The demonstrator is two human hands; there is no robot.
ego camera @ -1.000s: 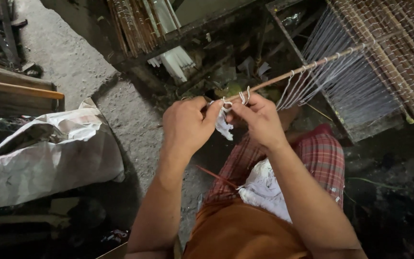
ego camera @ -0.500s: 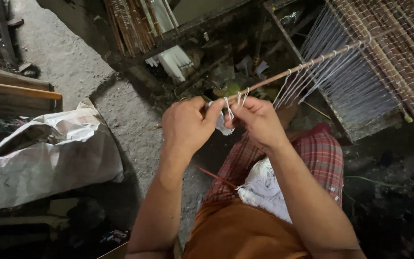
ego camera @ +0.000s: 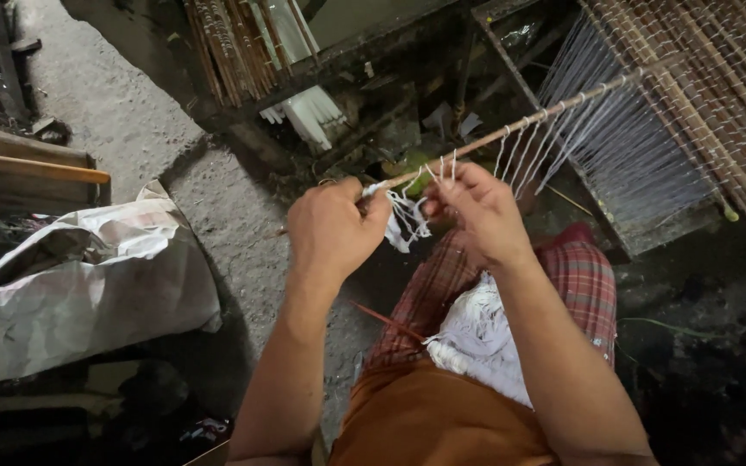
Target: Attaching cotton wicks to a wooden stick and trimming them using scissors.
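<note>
Left hand (ego camera: 331, 231) pinched on near end of thin stick (ego camera: 528, 116), as half second earlier; right hand (ego camera: 477, 207) fingers now closed on white thread loops (ego camera: 407, 220) hanging below, likely mid-knot; warp threads (ego camera: 623, 147) run to woven-stick mat (ego camera: 718, 78)

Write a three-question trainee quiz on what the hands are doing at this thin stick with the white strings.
1. True or false: both hands work at the near end of the thin stick.
2. What lies on the person's lap? A) a white bundle of thread B) a metal bowl C) a book
3. What sits on the ground to the person's left?

Key
1. True: the left hand and right hand pinch white strings there.
2. A, the white bundle.
3. A crumpled white sack.
</note>
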